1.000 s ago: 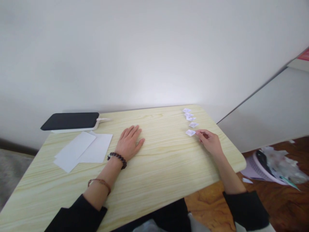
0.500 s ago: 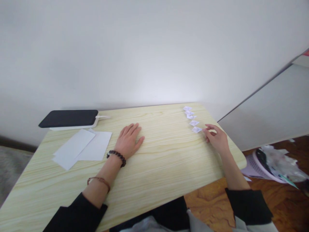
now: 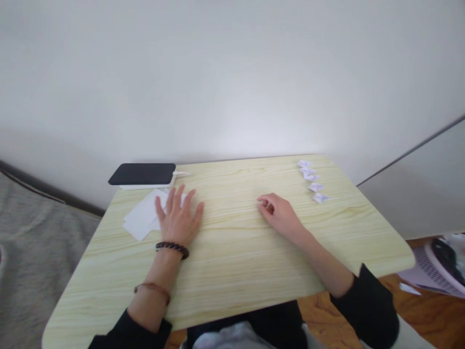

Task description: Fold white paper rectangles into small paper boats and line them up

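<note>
My left hand is spread with its fingers apart over the white paper sheets at the left of the table, covering part of them. Whether the fingertips press on the paper I cannot tell. My right hand is above the middle of the table, fingers curled loosely in towards the thumb, and nothing shows in it. To the right of that hand, several small folded paper boats stand in a line running from the back edge towards me.
A black phone lies on a white block at the back left, with a white cable plugged in. The pale wooden table meets a white wall. A purple basket holding waste stands on the floor at the right.
My right hand has let go of the nearest paper boat and moved left to the table's middle. My left hand has shifted onto the paper sheets, fingers spreading. The view has turned left.
</note>
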`<state>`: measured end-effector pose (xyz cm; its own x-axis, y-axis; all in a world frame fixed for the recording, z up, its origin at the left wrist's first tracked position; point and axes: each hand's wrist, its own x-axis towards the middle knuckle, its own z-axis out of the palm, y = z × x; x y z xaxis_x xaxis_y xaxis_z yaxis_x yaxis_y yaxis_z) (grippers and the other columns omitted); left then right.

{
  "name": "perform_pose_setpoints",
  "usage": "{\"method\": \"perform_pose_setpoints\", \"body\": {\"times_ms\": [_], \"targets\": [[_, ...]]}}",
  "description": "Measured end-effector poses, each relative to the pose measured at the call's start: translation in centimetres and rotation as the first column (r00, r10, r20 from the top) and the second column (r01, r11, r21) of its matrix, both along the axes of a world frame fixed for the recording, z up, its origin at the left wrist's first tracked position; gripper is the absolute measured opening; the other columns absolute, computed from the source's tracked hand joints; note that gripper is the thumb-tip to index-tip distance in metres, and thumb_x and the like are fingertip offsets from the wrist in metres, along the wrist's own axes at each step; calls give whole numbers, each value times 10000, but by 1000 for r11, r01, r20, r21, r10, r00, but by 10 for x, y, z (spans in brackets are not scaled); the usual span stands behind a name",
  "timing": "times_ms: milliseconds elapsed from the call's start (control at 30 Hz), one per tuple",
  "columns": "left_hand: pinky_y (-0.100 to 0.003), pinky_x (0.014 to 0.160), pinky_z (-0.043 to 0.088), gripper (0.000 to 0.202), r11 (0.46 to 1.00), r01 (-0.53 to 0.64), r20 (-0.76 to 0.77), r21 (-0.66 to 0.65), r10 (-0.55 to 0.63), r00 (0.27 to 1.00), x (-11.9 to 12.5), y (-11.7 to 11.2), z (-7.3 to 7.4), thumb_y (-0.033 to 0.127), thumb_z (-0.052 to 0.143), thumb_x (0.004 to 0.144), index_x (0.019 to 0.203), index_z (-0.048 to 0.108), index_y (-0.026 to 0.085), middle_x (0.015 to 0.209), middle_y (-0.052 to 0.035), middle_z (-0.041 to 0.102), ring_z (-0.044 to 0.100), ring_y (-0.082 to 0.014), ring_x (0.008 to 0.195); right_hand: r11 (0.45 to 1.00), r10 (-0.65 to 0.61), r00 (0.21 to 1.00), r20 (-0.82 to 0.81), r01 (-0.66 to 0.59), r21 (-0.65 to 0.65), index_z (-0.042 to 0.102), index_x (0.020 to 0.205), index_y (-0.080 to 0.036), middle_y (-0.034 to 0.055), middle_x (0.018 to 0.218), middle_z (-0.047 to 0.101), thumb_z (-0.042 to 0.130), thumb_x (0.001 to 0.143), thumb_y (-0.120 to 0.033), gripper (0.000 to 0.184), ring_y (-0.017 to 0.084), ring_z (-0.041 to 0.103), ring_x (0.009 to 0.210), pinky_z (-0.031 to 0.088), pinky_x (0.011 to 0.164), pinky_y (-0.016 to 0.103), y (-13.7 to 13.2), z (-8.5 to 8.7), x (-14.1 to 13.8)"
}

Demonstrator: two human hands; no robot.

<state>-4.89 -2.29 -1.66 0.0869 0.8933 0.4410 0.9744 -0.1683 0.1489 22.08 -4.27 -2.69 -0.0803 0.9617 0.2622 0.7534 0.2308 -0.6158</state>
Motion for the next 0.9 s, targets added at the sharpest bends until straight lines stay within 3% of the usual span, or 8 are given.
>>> {"method": "perform_pose_setpoints", "body": {"times_ms": [100,200,267,333,500,700,800,900], "targets": [[-599,1112,85,599,954,-287,48,-84,292,955,-45,0,3,521,333,904,1368,422,153,1489,-160,323,212,-334,1398,998,65,989,130,-62,-28,652,956,-195,39,897,660,480,861,-191,197,131,605,702,459,696,261,20,3,-51],[-581,1105,150,768,888,-383,2,-253,396,918,-81,2,1,601,320,865,1419,323,69,1497,-205,286,190,-356,1399,996,82,981,178,-75,-49,652,1001,-221,40,949,672,462,877,-211,228,146,627,758,446,685,255,39,5,-94],[-559,1093,206,764,883,-352,-35,-311,359,933,-94,3,-1,617,330,848,1405,353,95,1485,-177,328,250,-343,1377,998,64,985,158,-59,-33,644,1049,-230,34,936,680,465,879,-226,247,157,632,787,441,683,255,48,4,-109],[-552,1077,236,718,899,-341,-40,-275,344,938,-99,6,-2,634,357,827,1339,446,138,1439,-157,405,318,-350,1335,992,126,984,124,-125,-14,636,1080,-233,21,894,685,477,881,-252,254,154,627,768,439,687,254,53,2,-112],[-476,981,388,655,934,-290,105,-209,316,943,-102,15,-5,616,504,746,1190,534,135,1192,-157,582,489,-350,1154,995,98,995,25,-98,-4,661,1004,-201,15,794,677,490,874,-247,219,128,590,663,434,678,244,56,-1,-105],[-468,972,416,770,958,-151,317,-245,227,921,-105,18,-2,573,634,673,1289,444,152,1229,-149,557,529,-330,1132,996,89,996,5,-89,5,668,982,-210,4,766,674,499,866,-254,210,124,577,637,425,665,245,56,-1,-107],[-485,970,425,901,952,-124,366,-281,226,903,-106,17,2,555,676,654,1392,333,169,1308,-156,515,516,-353,1161,997,82,997,2,-82,-1,666,980,-213,1,772,676,499,868,-259,206,124,579,637,424,668,248,57,-1,-107],[-486,992,414,857,966,-95,384,-238,184,905,-107,15,3,509,660,688,1416,305,229,1327,-124,505,504,-353,1177,996,88,996,8,-88,-8,663,978,-214,2,786,681,490,874,-265,209,125,582,643,425,670,252,56,0,-107]]}}
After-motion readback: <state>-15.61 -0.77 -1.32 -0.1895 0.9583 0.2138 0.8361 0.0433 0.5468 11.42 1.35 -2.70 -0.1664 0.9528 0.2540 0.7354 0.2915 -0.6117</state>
